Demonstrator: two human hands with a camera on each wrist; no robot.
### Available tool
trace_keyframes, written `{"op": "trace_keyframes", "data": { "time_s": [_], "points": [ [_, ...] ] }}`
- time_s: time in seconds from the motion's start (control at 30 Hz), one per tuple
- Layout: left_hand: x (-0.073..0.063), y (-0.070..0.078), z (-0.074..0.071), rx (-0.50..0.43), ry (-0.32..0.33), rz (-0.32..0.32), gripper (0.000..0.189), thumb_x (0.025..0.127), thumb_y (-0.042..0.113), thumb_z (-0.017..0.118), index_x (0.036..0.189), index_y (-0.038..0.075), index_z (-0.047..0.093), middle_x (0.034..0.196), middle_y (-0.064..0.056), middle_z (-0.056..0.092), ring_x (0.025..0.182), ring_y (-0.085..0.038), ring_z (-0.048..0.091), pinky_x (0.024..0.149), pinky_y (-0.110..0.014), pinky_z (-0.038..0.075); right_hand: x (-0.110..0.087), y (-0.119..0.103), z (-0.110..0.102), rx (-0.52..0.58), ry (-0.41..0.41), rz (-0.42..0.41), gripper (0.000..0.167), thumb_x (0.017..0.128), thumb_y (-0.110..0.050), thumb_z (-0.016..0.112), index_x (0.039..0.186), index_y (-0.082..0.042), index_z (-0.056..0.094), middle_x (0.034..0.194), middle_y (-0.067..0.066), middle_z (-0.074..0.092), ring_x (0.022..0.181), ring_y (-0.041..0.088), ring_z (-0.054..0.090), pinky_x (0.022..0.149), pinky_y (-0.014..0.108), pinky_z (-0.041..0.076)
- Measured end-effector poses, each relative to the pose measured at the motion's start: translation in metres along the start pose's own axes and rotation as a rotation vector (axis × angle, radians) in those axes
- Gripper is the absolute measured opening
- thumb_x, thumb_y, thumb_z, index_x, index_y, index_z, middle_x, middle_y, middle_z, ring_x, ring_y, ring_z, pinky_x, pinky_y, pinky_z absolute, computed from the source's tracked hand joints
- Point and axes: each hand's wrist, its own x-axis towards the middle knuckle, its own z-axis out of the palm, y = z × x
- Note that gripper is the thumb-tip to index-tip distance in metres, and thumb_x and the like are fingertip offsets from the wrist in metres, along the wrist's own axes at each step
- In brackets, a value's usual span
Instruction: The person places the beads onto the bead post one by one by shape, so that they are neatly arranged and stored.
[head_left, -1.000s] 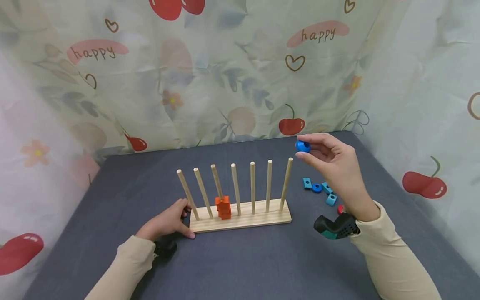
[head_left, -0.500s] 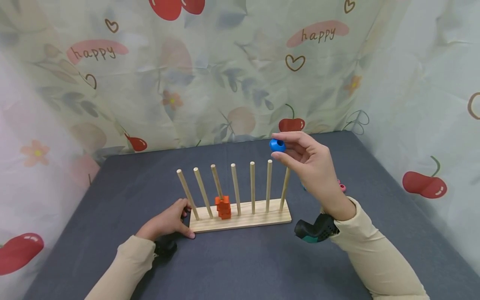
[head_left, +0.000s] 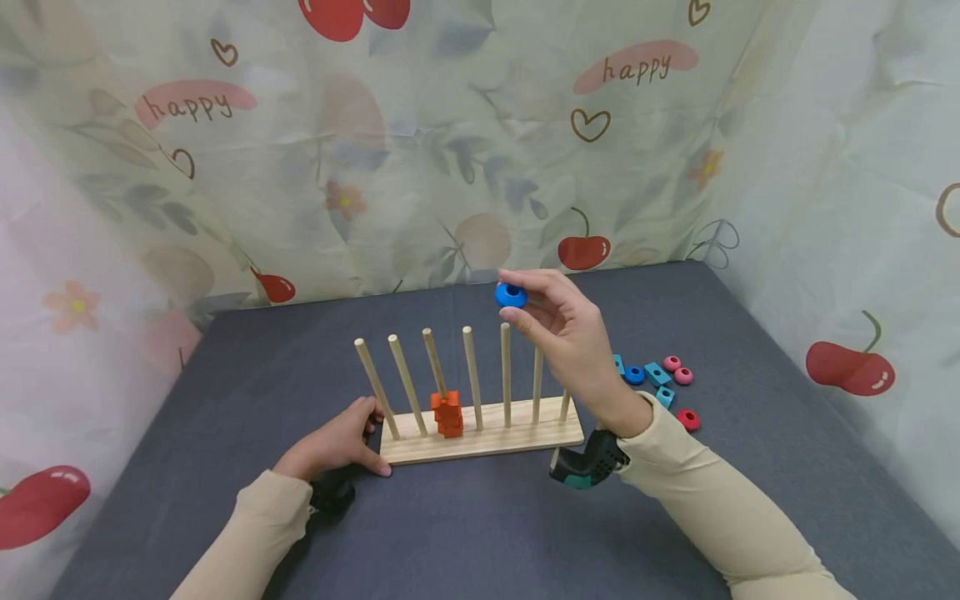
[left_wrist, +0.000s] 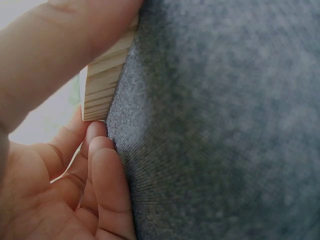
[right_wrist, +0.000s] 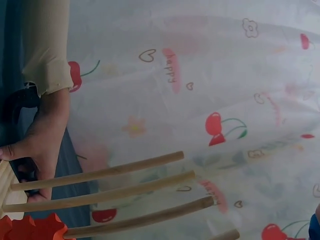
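Note:
In the head view my right hand [head_left: 573,346] pinches a round blue bead [head_left: 512,295] with a hole, between thumb and fingertips. The bead is held just above the top of the fifth peg [head_left: 506,375] from the left, apart from it. At the edge of the right wrist view a bit of the blue bead [right_wrist: 314,229] shows. My left hand [head_left: 336,442] grips the left end of the wooden peg board [head_left: 487,443], thumb at the front corner, fingers at the end. Orange toothed pieces [head_left: 447,414] are stacked on the third peg. My right hand covers part of the rightmost pegs.
Right of the board lie loose beads: a blue ring [head_left: 634,375], light-blue blocks [head_left: 657,373], two pink beads [head_left: 672,363] and a red bead [head_left: 687,419]. They rest on a dark cloth-covered table [head_left: 465,533]. A printed curtain [head_left: 420,150] hangs behind it.
My right hand has carried the blue bead leftward, from above the right end of the board to above the fifth peg. The left hand and the board have stayed put.

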Motion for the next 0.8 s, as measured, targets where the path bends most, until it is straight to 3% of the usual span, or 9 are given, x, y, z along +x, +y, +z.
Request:
{"op": "trace_keyframes", "data": {
  "time_s": [0.43, 0.8],
  "points": [
    [-0.001, 0.001, -0.001, 0.008, 0.001, 0.013, 0.069, 0.06, 0.018, 0.093, 0.107, 0.001, 0.045, 0.105, -0.013, 0.042, 0.094, -0.025, 0.043, 0.079, -0.035, 0.039, 0.003, 0.006, 0.014, -0.03, -0.018, -0.042, 0.04, 0.087, 0.004, 0.065, 0.127, 0.003, 0.058, 0.124, 0.012, 0.055, 0.117, 0.023, 0.056, 0.102, 0.029, 0.043],
    [-0.003, 0.003, 0.0, -0.001, -0.002, 0.018, 0.068, 0.061, 0.017, 0.093, 0.106, 0.001, 0.044, 0.104, -0.013, 0.041, 0.093, -0.025, 0.042, 0.077, -0.035, 0.038, 0.002, 0.007, 0.022, -0.068, -0.064, -0.013, 0.039, 0.088, -0.001, 0.066, 0.127, 0.0, 0.059, 0.123, 0.01, 0.057, 0.114, 0.017, 0.058, 0.099, 0.03, 0.045]
  ]
}}
